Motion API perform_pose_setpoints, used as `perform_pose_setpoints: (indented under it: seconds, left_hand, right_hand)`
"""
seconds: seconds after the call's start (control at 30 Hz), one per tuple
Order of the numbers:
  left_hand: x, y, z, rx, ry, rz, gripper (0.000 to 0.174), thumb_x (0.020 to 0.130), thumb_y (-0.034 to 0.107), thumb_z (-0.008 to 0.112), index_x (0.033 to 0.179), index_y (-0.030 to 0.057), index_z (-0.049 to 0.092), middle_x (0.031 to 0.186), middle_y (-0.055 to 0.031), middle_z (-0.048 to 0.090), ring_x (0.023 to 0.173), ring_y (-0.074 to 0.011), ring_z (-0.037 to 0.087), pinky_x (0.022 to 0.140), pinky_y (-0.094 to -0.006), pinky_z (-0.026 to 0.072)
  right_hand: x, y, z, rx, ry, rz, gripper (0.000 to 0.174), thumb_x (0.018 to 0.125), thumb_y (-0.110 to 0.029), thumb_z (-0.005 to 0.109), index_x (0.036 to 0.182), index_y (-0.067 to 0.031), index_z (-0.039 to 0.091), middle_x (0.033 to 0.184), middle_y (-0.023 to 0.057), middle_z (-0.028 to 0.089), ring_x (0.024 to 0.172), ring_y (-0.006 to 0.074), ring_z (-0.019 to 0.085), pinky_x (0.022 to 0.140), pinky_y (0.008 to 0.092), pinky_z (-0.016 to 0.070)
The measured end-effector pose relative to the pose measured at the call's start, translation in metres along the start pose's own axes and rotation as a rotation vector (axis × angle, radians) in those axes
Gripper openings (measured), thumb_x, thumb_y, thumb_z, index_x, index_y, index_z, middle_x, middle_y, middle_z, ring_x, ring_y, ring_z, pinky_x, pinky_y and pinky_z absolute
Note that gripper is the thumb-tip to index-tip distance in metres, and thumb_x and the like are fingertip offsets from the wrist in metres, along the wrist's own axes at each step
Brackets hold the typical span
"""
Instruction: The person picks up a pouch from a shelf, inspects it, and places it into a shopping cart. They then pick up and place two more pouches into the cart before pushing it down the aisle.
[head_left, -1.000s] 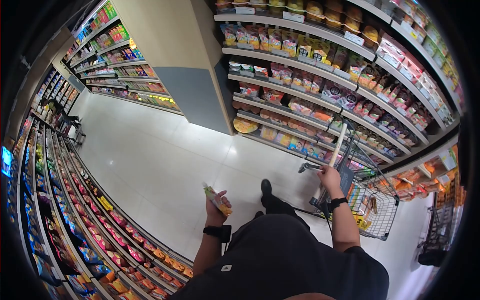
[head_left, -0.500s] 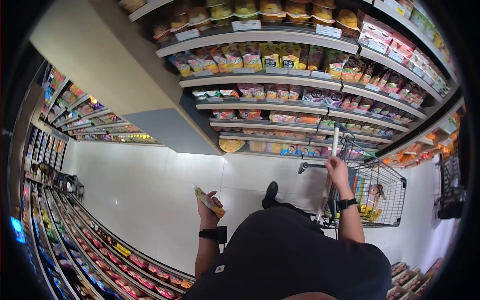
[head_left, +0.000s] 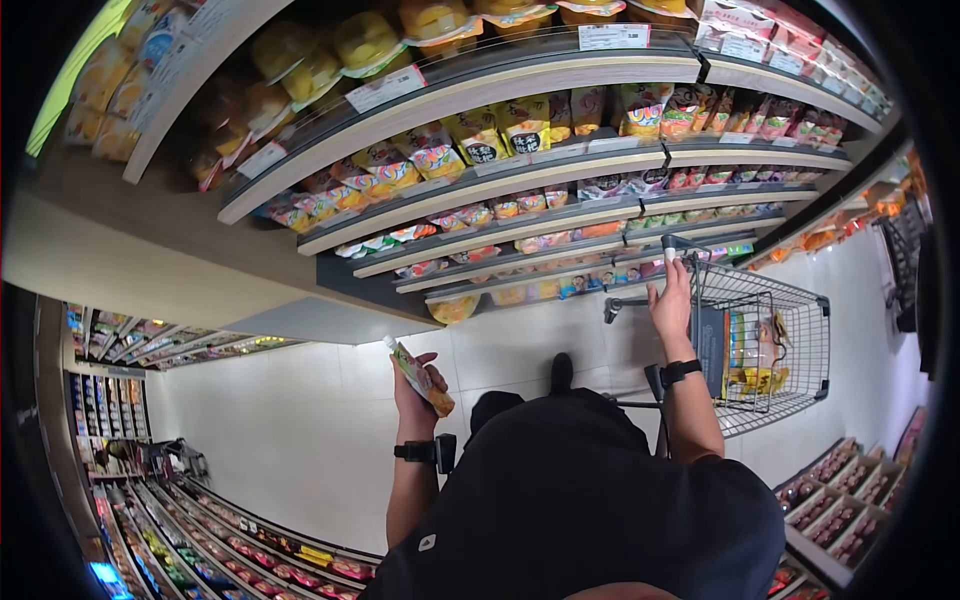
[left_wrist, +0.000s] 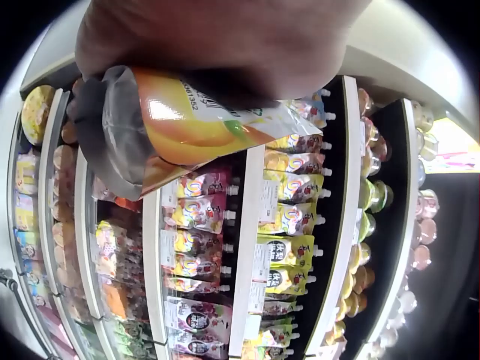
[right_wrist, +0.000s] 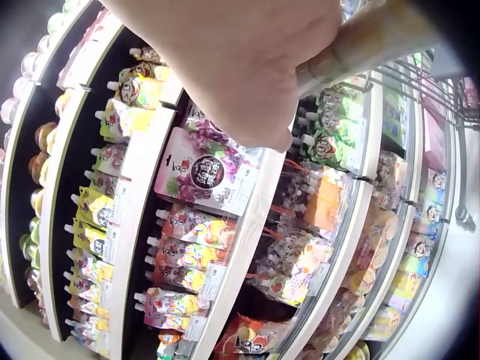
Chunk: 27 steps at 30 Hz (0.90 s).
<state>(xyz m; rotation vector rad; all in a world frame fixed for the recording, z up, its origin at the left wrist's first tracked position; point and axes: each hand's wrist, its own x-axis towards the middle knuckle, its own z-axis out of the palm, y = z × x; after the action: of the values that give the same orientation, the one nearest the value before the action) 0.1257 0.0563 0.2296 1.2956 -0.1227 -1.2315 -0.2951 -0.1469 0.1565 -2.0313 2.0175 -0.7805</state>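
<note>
A spouted jelly pouch with a white cap and orange fruit print is held in my left hand, thumb and fingers around it. In the left wrist view the pouch shows its wide clear base below the hand. My right hand rests on the shopping cart's handle, fingers extended and thumb apart. The right wrist view shows the hand over the light handle bar. Inside the cart lie several packages, one of them yellow.
Ahead runs a shelf unit with spouted pouches, jelly cups and bags. A beige pillar stands left of it. Snack shelves line the lower left, and a bin with compartments is at lower right. Pale floor runs between.
My view has turned left and closer to the shelves, which loom larger. The right hand's fingers have straightened from their grip on the cart handle. The left hand still holds the pouch.
</note>
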Motion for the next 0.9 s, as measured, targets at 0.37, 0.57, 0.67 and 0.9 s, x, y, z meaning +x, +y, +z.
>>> perform_pose_setpoints:
  seconds: [0.37, 0.57, 0.67, 0.9]
  left_hand:
    - [0.090, 0.041, 0.062, 0.307, -0.389, -0.124, 0.071, 0.096, 0.064, 0.033, 0.102, -0.0020, 0.059, 0.059, -0.0018, 0.047, 0.052, -0.0148, 0.050, 0.051, -0.0269, 0.0416]
    - [0.121, 0.054, 0.103, 0.408, -0.592, -0.144, 0.066, 0.099, 0.057, 0.031, 0.103, -0.0017, 0.060, 0.061, -0.0059, 0.053, 0.054, -0.0159, 0.051, 0.054, -0.0276, 0.0430]
    - [0.115, 0.055, 0.135, 0.352, -0.689, -0.167, 0.054, 0.102, 0.050, 0.034, 0.105, 0.0031, 0.060, 0.064, -0.0030, 0.052, 0.058, -0.0116, 0.051, 0.055, -0.0246, 0.0402]
    - [0.115, 0.046, 0.186, 0.484, -0.797, -0.216, 0.054, 0.103, 0.048, 0.033, 0.103, 0.0033, 0.062, 0.067, -0.0025, 0.054, 0.057, -0.0110, 0.052, 0.055, -0.0251, 0.0428]
  right_hand:
    - [-0.045, -0.020, -0.010, 0.087, 0.018, 0.270, 0.046, 0.083, -0.012, 0.068, 0.127, -0.0135, 0.054, 0.135, 0.0158, 0.049, 0.116, 0.0373, 0.054, 0.094, 0.0417, 0.0473]
    - [-0.073, -0.038, -0.017, 0.015, 0.062, 0.330, 0.040, 0.083, -0.016, 0.069, 0.121, -0.0132, 0.058, 0.131, 0.0127, 0.053, 0.112, 0.0335, 0.057, 0.091, 0.0411, 0.0486]
    - [-0.078, -0.036, -0.010, 0.010, 0.093, 0.353, 0.029, 0.083, -0.017, 0.069, 0.111, -0.0121, 0.063, 0.120, 0.0089, 0.060, 0.105, 0.0314, 0.060, 0.088, 0.0393, 0.0495]
    - [-0.076, -0.020, -0.010, 0.255, 0.036, 0.426, 0.023, 0.084, -0.014, 0.069, 0.106, -0.0067, 0.065, 0.109, 0.0114, 0.064, 0.099, 0.0283, 0.064, 0.085, 0.0349, 0.0498]
